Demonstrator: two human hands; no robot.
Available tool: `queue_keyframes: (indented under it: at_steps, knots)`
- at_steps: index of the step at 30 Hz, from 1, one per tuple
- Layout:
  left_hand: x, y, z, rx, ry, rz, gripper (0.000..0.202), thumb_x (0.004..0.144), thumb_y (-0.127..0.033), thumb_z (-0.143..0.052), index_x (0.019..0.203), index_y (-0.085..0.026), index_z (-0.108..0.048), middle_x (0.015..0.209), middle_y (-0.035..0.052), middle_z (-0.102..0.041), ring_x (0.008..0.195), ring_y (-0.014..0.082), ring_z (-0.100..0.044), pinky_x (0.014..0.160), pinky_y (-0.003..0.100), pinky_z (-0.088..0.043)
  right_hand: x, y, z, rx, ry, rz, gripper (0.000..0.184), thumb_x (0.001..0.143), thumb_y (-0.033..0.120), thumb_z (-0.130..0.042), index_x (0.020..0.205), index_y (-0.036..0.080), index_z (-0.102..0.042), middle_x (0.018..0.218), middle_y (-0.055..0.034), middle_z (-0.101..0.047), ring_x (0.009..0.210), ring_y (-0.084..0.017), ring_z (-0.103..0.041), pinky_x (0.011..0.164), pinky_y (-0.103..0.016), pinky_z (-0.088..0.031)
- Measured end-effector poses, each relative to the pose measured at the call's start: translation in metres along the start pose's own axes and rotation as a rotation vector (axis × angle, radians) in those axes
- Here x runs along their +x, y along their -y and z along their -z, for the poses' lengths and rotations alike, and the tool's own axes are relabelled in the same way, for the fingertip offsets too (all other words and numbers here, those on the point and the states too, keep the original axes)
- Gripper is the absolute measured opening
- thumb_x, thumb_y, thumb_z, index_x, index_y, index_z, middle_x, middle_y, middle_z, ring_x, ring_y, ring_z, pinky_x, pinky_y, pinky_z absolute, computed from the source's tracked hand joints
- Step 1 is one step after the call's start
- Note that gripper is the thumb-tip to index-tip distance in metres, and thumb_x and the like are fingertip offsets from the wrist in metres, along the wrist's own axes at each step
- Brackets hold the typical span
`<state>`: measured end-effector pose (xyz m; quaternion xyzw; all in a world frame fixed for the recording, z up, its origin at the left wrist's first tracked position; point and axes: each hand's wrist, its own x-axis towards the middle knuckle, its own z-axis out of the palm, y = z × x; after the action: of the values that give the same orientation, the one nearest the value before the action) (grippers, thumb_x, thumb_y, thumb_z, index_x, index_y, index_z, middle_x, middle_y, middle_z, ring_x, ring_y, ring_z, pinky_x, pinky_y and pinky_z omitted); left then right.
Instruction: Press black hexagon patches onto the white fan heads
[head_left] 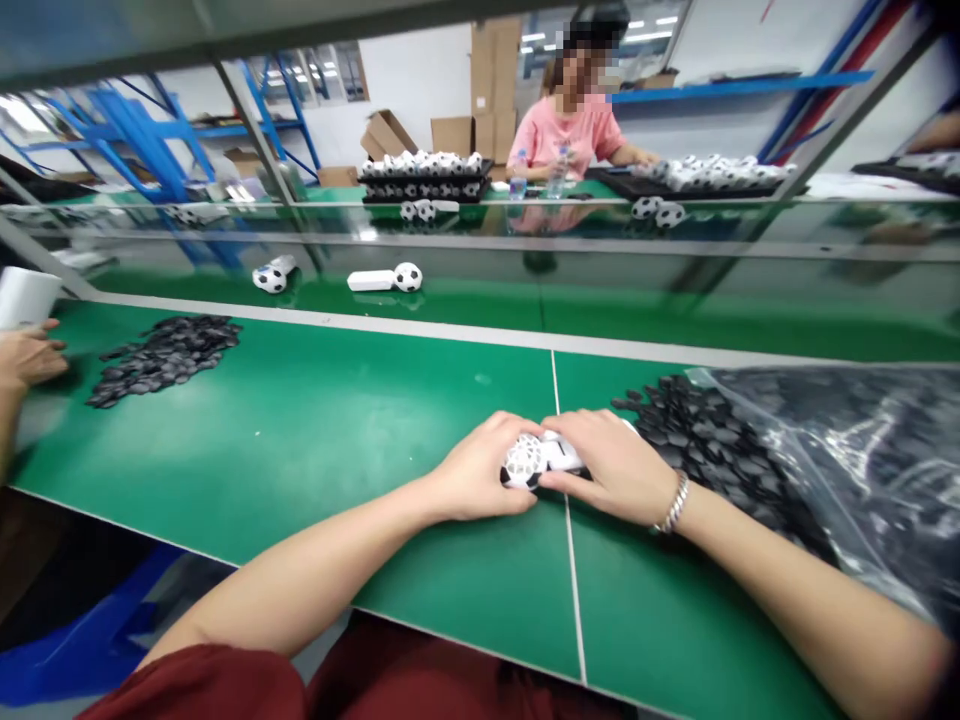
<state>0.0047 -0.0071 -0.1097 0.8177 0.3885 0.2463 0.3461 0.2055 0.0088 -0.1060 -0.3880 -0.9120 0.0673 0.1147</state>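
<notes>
A white device with a soccer-ball head (523, 460) and a white handle lies at the middle of the green bench, held between my two hands. Its round head shows a white lattice face and black patches below. My left hand (480, 468) curls its fingers and thumb around the ball from the left. From the right, my right hand (619, 468) grips the handle, covering much of it. Just beyond the right hand spreads a pile of small black flat pieces (697, 430), partly spilling from a clear plastic bag (870, 450).
Another black pile (169, 355) lies at left, near a neighbour's hand (30, 355) holding a white object (28, 298). Two ball-headed devices (386, 278) lie on the line beyond the pale rail. Across, a person in pink (566, 135) works by trays of balls (424, 180).
</notes>
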Motion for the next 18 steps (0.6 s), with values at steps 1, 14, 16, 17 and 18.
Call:
queue_keyframes:
  at_steps: [1, 14, 16, 17, 18]
  knots:
    - [0.0001, -0.0001, 0.0002, 0.001, 0.001, -0.008, 0.059, 0.06, -0.021, -0.064, 0.115, -0.02, -0.044, 0.114, 0.0069, -0.046, 0.107, 0.0216, -0.045, 0.095, 0.037, -0.038, 0.0004, 0.0003, 0.0008, 0.004, 0.015, -0.008, 0.054, 0.079, 0.06, -0.042, 0.106, 0.015, -0.054, 0.1, -0.0113, -0.061, 0.086, -0.025, -0.055, 0.073, -0.038, -0.037]
    - [0.0005, 0.0012, 0.0019, 0.03, 0.021, -0.017, 0.058, 0.063, -0.02, -0.063, 0.117, -0.02, -0.042, 0.115, 0.0068, -0.046, 0.108, 0.0205, -0.044, 0.095, 0.036, -0.038, 0.0016, 0.0, 0.0022, 0.018, 0.049, -0.015, 0.053, 0.079, 0.059, -0.042, 0.106, 0.015, -0.053, 0.1, -0.0101, -0.061, 0.087, -0.024, -0.054, 0.073, -0.035, -0.033]
    - [0.0006, 0.001, 0.0021, 0.025, 0.021, -0.018, 0.058, 0.063, -0.02, -0.063, 0.117, -0.02, -0.042, 0.115, 0.0067, -0.046, 0.109, 0.0205, -0.044, 0.095, 0.036, -0.038, 0.0015, -0.0007, 0.0017, 0.022, 0.049, -0.013, 0.053, 0.079, 0.059, -0.043, 0.107, 0.015, -0.053, 0.101, -0.01, -0.061, 0.087, -0.024, -0.053, 0.074, -0.035, -0.033]
    - [0.0006, 0.0009, 0.0024, 0.021, 0.022, -0.019, 0.057, 0.063, -0.02, -0.063, 0.116, -0.02, -0.042, 0.116, 0.0066, -0.046, 0.109, 0.0206, -0.044, 0.095, 0.036, -0.037, 0.0015, -0.001, 0.0016, 0.024, 0.05, -0.012, 0.053, 0.079, 0.059, -0.043, 0.107, 0.015, -0.052, 0.101, -0.0099, -0.061, 0.087, -0.024, -0.053, 0.074, -0.035, -0.033]
    - [0.0006, 0.0007, 0.0028, 0.015, 0.023, -0.019, 0.057, 0.063, -0.02, -0.063, 0.116, -0.02, -0.042, 0.116, 0.0064, -0.046, 0.109, 0.0208, -0.044, 0.096, 0.036, -0.037, 0.0016, -0.0013, 0.0017, 0.026, 0.053, -0.012, 0.053, 0.079, 0.059, -0.043, 0.107, 0.015, -0.052, 0.101, -0.0097, -0.061, 0.087, -0.024, -0.053, 0.074, -0.035, -0.033]
